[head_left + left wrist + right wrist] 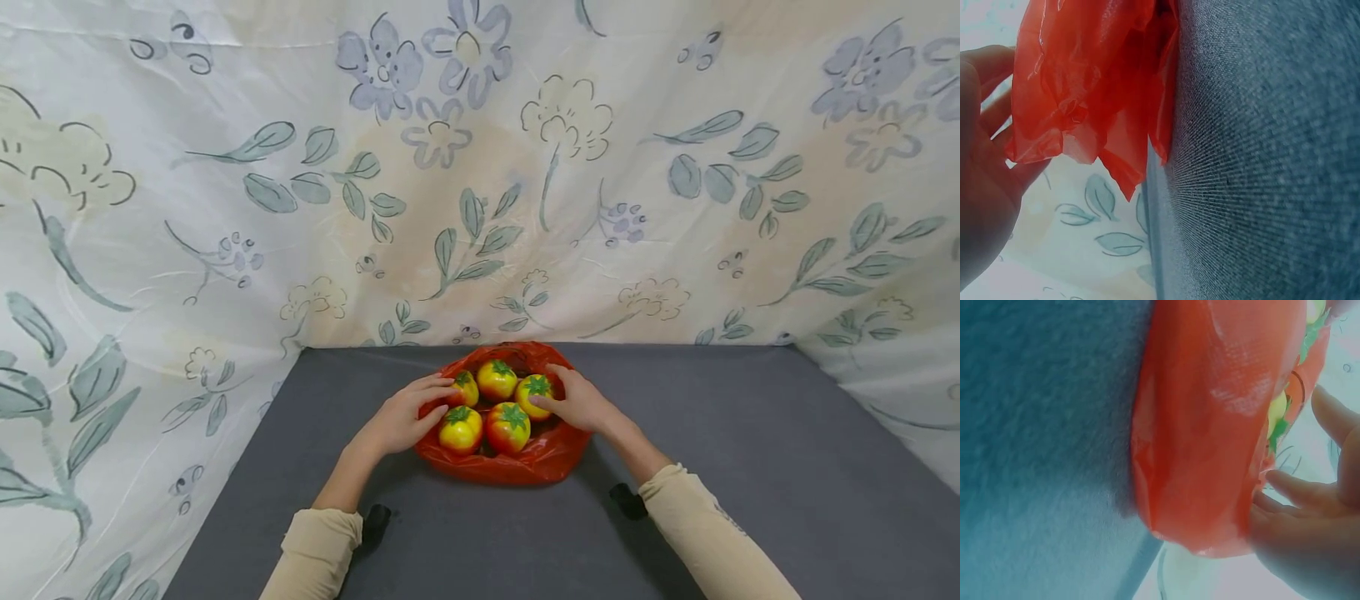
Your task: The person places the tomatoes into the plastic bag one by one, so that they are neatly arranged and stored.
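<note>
Several red-and-yellow tomatoes [508, 428] with green leafy tops sit in a red plastic bag [510, 473], its mouth spread wide. My left hand [405, 417] lies at the bag's left rim, its fingers reaching over the edge beside the leftmost tomatoes. In the left wrist view the bag's crumpled edge [1085, 94] covers part of those fingers. Across from it, my right hand [581, 402] is at the right rim, with thumb and fingers spread around the rightmost tomato [536, 393]. The right wrist view has the right hand [1310, 512] against the bag's side, fingertips partly hidden.
A dark grey cloth-covered table [480, 542] lies under the bag. Behind it and at the sides hangs a pale curtain [480, 183] printed with flowers and leaves. Dark wrist devices [627, 502] sit near both beige sleeves [697, 521].
</note>
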Action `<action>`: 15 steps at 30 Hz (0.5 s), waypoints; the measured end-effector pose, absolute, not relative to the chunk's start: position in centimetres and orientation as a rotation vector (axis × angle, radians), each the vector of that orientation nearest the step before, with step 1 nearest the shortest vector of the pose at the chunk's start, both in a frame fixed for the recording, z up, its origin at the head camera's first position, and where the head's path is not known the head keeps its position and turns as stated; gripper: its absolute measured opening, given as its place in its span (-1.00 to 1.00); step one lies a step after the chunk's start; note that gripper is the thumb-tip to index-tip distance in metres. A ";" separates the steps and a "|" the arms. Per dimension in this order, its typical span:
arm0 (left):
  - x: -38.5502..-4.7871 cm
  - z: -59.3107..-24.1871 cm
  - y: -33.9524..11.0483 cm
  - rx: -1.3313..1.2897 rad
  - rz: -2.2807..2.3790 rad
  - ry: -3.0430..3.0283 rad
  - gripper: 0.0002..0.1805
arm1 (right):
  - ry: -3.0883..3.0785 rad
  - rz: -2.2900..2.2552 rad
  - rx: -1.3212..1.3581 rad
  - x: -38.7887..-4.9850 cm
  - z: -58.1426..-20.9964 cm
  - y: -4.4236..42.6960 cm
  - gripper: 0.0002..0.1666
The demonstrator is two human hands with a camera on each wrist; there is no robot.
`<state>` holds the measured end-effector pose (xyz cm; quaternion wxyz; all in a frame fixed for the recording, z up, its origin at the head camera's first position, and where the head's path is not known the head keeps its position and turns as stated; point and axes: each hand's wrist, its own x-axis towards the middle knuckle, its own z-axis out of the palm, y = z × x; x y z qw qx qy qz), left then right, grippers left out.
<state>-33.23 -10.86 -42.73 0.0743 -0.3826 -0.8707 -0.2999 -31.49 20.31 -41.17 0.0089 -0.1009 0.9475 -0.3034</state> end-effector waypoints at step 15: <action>-33.3 -43.3 -10.6 -1.123 -0.947 -2.561 -0.58 | 3.192 -0.835 -0.944 -29.0 -43.0 24.5 -0.49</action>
